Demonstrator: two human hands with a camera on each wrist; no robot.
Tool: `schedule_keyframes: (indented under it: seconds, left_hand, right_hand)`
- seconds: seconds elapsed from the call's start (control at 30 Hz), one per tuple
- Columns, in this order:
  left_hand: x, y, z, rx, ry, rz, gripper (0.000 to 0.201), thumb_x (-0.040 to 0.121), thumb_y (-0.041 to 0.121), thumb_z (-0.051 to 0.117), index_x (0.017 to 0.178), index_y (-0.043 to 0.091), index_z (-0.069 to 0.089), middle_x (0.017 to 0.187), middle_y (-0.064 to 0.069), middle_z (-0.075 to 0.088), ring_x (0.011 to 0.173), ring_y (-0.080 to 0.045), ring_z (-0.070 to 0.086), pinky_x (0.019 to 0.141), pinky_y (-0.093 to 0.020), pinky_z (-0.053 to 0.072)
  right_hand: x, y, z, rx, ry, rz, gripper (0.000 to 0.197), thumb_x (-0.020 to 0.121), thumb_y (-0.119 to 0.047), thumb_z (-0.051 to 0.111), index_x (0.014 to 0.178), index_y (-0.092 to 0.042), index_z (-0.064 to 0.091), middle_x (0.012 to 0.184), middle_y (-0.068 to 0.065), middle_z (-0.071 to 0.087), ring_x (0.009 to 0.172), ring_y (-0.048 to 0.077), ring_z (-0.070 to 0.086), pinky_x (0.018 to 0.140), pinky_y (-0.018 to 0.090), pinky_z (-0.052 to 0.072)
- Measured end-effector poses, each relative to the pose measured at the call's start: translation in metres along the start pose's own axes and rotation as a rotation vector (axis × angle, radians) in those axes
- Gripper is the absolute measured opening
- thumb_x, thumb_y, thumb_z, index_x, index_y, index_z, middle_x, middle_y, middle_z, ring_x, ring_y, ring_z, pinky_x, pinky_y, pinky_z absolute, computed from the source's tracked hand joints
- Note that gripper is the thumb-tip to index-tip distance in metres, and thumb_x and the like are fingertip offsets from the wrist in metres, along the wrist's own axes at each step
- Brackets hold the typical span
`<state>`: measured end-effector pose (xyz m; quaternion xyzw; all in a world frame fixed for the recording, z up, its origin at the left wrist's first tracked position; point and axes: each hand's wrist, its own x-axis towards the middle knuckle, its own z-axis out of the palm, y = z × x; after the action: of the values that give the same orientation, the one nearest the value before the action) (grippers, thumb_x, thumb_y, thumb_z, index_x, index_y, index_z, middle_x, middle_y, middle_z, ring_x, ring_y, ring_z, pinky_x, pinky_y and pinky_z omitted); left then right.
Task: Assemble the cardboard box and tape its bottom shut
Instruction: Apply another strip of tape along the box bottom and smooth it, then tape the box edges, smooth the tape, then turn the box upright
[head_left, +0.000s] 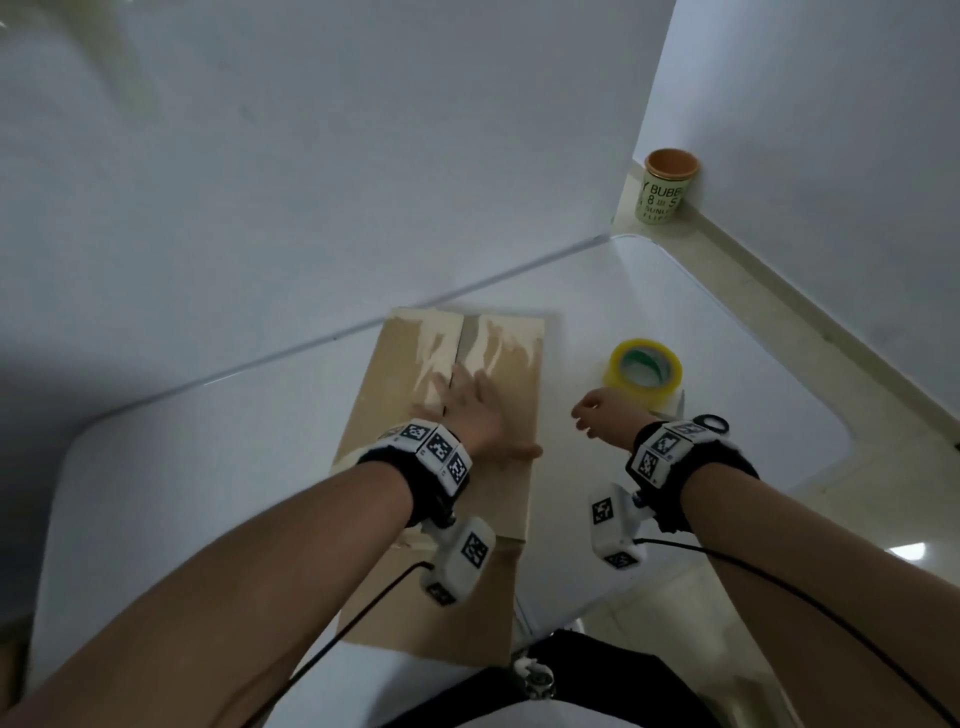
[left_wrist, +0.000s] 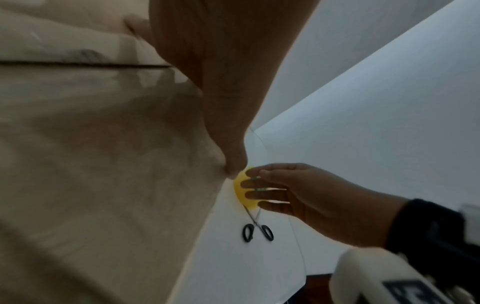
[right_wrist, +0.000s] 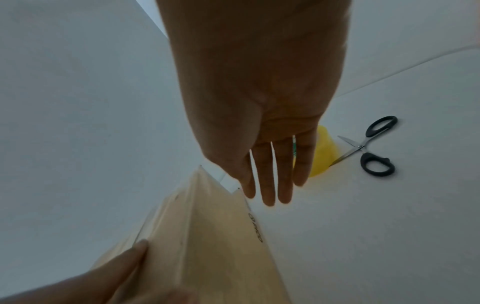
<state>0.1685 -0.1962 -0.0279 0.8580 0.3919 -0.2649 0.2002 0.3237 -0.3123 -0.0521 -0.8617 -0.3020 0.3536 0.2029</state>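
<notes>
Now | left hand (head_left: 470, 410) flat on box (head_left: 410, 597) | right hand (head_left: 602, 415) open, empty, beside tape (head_left: 644, 371)

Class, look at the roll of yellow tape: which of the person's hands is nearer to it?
Right. The right hand hovers open just beside the yellow tape; the left hand lies flat on the cardboard box, farther off.

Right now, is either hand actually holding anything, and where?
Nothing is held. The left hand presses flat on the cardboard box; the right hand, open, hovers near the tape roll.

White table (head_left: 675, 291), plain white walls (head_left: 311, 156), pale tiled floor (head_left: 831, 364), dim light
</notes>
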Motion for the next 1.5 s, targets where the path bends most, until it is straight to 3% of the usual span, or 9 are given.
schedule_keyframes:
  seconds: [0.3,0.43,0.53,0.6,0.7,0.87,1.07,1.27,1.5]
  left_hand:
    - [-0.018,-0.024,0.005,0.331,-0.159,0.209,0.132,0.072,0.07,0.065,0.147,0.011,-0.026,0.151,-0.016,-0.038,0.14,-0.042,-0.03,0.115,-0.064,0.003]
    - [-0.019,-0.061,-0.013,0.366,-0.147,0.341,0.128,0.067,0.07,0.068,0.151,0.027,-0.019,0.156,-0.005,-0.031,0.145,-0.029,-0.023,0.117,-0.059,-0.001]
    - [-0.024,-0.085,-0.032,0.139,-0.031,0.384,0.086,0.079,0.059,0.065,0.148,0.025,0.027,0.158,-0.004,0.015,0.144,-0.024,0.019,0.115,-0.046,0.025]
    - [-0.034,-0.099,-0.04,-0.03,0.075,0.306,0.038,0.087,0.049,0.062,0.107,0.017,0.059,0.114,-0.004,0.056,0.102,-0.018,0.055,0.082,-0.03,0.045]
    - [-0.054,-0.118,-0.045,0.035,-0.262,0.035,0.041,0.09,0.048,0.058,0.078,0.01,0.066,0.082,-0.007,0.071,0.069,-0.018,0.062,0.067,-0.029,0.054]
    - [-0.082,-0.118,-0.021,0.261,-0.65,-0.198,0.068,0.084,0.066,0.055,0.118,0.008,0.067,0.114,-0.006,0.068,0.084,-0.02,0.062,0.075,-0.029,0.05]
    - [-0.084,-0.144,-0.015,-0.037,-0.493,-0.278,0.066,0.083,0.064,0.058,0.114,0.006,0.066,0.105,-0.011,0.071,0.089,-0.023,0.072,0.089,-0.037,0.056]
    - [-0.062,-0.176,-0.029,-0.569,-0.099,-0.357,0.034,0.097,0.015,0.052,0.124,-0.004,0.055,0.113,-0.017,0.064,0.103,-0.033,0.068,0.081,-0.039,0.059]
    - [-0.035,-0.183,-0.012,-0.772,0.208,-0.379,0.033,0.094,0.002,0.046,0.125,-0.004,0.055,0.129,-0.017,0.058,0.119,-0.033,0.056,0.076,-0.023,0.05]
  right_hand:
    - [0.004,-0.019,0.001,-0.071,0.147,-0.069,0.044,0.099,-0.022,0.045,0.139,-0.006,0.039,0.131,0.017,0.053,0.099,0.027,0.054,0.072,0.031,0.043]
    - [0.006,-0.022,0.023,0.063,0.058,-0.069,0.06,0.092,-0.043,0.052,0.141,-0.011,0.039,0.135,0.013,0.053,0.12,0.031,0.052,0.101,0.043,0.043]
    - [0.005,-0.028,0.039,0.147,0.114,0.012,0.069,0.087,-0.054,0.053,0.137,-0.008,0.043,0.129,0.013,0.056,0.116,0.033,0.055,0.097,0.045,0.046]
    - [0.007,-0.032,0.044,0.2,0.153,0.079,0.084,0.079,-0.065,0.049,0.137,-0.005,0.042,0.13,0.016,0.056,0.116,0.036,0.055,0.096,0.046,0.046]
    - [0.011,-0.033,0.048,0.217,0.167,0.131,0.09,0.077,-0.07,0.045,0.14,-0.007,0.039,0.131,0.02,0.055,0.118,0.039,0.053,0.098,0.048,0.045]
    - [0.011,-0.041,0.047,0.192,0.178,0.173,0.081,0.087,-0.063,0.046,0.142,-0.004,0.036,0.133,0.022,0.053,0.116,0.041,0.055,0.097,0.051,0.047]
    - [0.005,-0.036,0.05,0.164,0.22,0.18,0.074,0.093,-0.058,0.04,0.138,0.0,0.038,0.137,0.023,0.048,0.121,0.039,0.051,0.102,0.047,0.043]
    - [-0.016,-0.041,0.041,0.128,0.154,0.15,0.062,0.101,-0.049,0.027,0.14,-0.004,0.043,0.145,0.021,0.043,0.131,0.035,0.043,0.109,0.039,0.031]
    - [-0.016,-0.04,0.045,0.16,-0.134,0.064,0.051,0.094,-0.052,0.046,0.063,-0.012,0.049,0.067,0.009,0.056,0.055,0.015,0.051,0.055,0.021,0.043]
